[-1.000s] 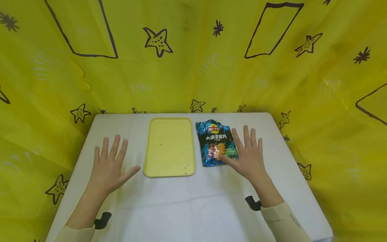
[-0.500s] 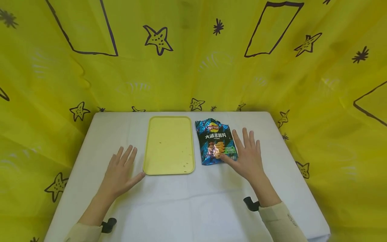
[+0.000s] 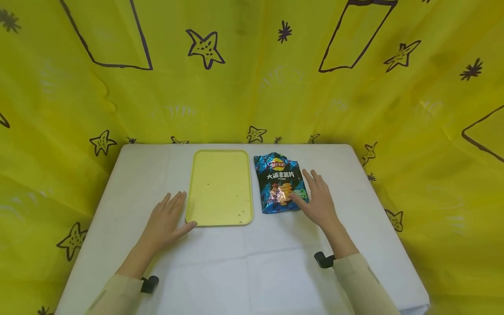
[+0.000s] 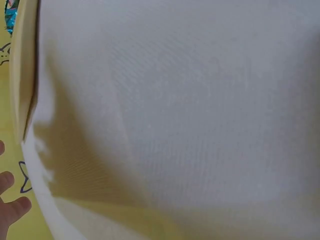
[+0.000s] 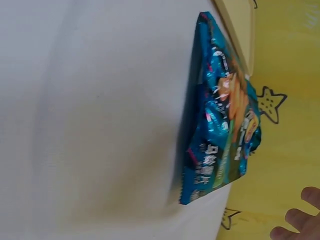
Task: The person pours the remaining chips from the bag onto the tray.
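I see the bag (image 3: 280,186) lying face up on the white tabletop (image 3: 236,275), just right of the yellow tray (image 3: 219,188), with a narrow strip of cloth between them. The far edge runs close behind both, along the yellow curtain (image 3: 252,96); wider room lies to either side, and a deep stretch in front. The left hand (image 3: 163,223) is by the tray's near left corner, the right hand (image 3: 318,201) at the bag's right edge, its thumb overlapping the bag in my head view. My wrist views show the fingertips in sight apart from tray and bag. Each grip is wide, thumb away from fingers, holding nothing. Below a red-and-yellow logo (image 3: 278,164), too small to read surely, I make out 大波浪薯片 in white; the right wrist view gives 薯片 near one end.
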Motion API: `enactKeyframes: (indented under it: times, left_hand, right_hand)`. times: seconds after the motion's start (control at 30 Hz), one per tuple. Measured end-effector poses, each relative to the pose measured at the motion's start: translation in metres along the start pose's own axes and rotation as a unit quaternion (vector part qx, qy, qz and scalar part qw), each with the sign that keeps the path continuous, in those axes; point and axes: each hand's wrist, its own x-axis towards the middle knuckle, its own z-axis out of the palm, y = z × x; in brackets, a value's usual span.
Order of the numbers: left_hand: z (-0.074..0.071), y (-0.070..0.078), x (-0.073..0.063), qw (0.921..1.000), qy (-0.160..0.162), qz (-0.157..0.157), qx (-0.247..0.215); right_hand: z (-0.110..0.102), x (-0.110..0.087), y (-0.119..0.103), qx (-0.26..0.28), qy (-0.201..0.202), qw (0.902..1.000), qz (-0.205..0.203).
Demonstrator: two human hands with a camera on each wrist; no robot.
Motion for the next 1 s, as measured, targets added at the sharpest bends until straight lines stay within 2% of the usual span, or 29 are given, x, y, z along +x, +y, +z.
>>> enactKeyframes:
  times: [0.17, 0.27, 0.37, 0.47, 0.67, 1.0]
  left_hand:
    - [0.01, -0.006, 0.008, 0.9977, -0.066, -0.009, -0.008]
    - [0.011, -0.01, 0.009, 0.9958, -0.09, -0.011, -0.003]
    - [0.011, -0.013, 0.008, 0.996, -0.088, -0.009, 0.004]
    - [0.012, -0.012, 0.008, 0.9963, -0.086, -0.01, -0.002]
    - [0.018, -0.012, 0.013, 0.9937, -0.104, -0.039, -0.019]
    - [0.028, -0.016, 0.019, 0.9903, -0.126, -0.057, -0.015]
  right_hand:
    - [0.012, 0.003, 0.015, 0.042, -0.013, 0.9988, 0.022]
    - [0.017, 0.004, 0.017, 0.059, -0.027, 0.9976, 0.024]
    - [0.02, 0.005, 0.017, 0.067, -0.031, 0.997, 0.023]
    - [0.021, 0.005, 0.018, 0.07, -0.018, 0.9972, 0.019]
    - [0.03, 0.013, 0.021, 0.074, -0.017, 0.9971, 0.005]
    - [0.044, 0.03, 0.033, 0.101, -0.037, 0.9933, 0.044]
